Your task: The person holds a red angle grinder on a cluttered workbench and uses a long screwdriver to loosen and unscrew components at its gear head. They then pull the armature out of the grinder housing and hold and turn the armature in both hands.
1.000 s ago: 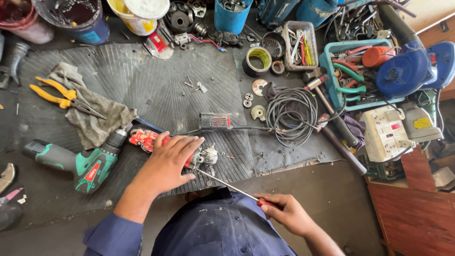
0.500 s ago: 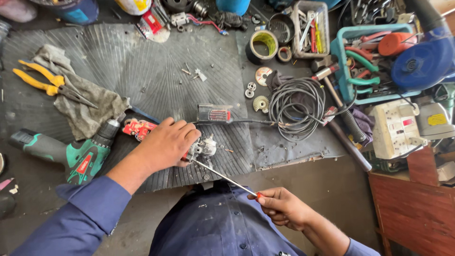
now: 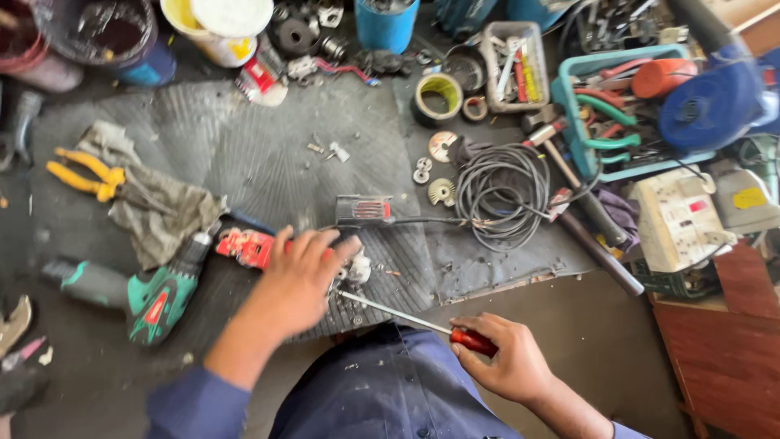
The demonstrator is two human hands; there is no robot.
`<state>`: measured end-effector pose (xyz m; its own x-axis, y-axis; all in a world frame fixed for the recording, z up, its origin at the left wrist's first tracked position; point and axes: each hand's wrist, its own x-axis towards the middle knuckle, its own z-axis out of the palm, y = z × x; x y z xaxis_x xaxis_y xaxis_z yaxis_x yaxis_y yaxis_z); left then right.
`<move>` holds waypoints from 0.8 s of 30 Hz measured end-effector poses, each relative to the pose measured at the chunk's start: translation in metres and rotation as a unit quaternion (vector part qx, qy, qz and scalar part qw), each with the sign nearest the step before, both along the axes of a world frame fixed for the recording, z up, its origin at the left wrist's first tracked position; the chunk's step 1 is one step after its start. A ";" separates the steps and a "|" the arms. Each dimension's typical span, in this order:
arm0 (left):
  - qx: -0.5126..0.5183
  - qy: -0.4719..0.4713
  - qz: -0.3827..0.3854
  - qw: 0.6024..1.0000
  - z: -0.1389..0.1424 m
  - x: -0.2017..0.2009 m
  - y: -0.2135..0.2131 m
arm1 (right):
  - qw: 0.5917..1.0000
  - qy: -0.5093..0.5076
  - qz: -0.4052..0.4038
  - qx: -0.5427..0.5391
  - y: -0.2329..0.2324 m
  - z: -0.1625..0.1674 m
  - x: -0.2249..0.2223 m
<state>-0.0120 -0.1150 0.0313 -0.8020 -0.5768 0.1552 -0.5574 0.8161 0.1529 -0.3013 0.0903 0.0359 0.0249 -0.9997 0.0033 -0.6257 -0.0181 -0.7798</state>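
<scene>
Two hands bracket a small silvery metal part (image 3: 356, 267) near the front edge of the ribbed mat (image 3: 244, 154). Left hand (image 3: 296, 280) lies palm-down, fingers curled on the part's 9 o'clock side, pinning it. Right hand (image 3: 508, 358) is closed around the red handle of a screwdriver (image 3: 406, 319), whose shaft runs toward 10 o'clock, tip meeting the part.

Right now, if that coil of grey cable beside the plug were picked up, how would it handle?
The coil of grey cable would probably sag and spread, since no tie shows on its loose loops. It likely drags its attached plug. Probably not fragile.
</scene>
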 end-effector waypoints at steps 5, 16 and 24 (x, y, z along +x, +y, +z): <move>0.131 0.159 -0.042 0.978 -0.007 -0.010 0.030 | 0.946 -0.236 -0.072 0.209 0.005 -0.022 -0.012; 0.126 0.124 -0.038 0.984 -0.017 -0.010 0.028 | 0.999 0.009 -0.018 0.033 0.008 -0.006 -0.009; 0.119 0.129 -0.062 0.983 -0.022 -0.007 0.026 | 0.998 0.066 0.009 0.002 0.033 -0.019 -0.017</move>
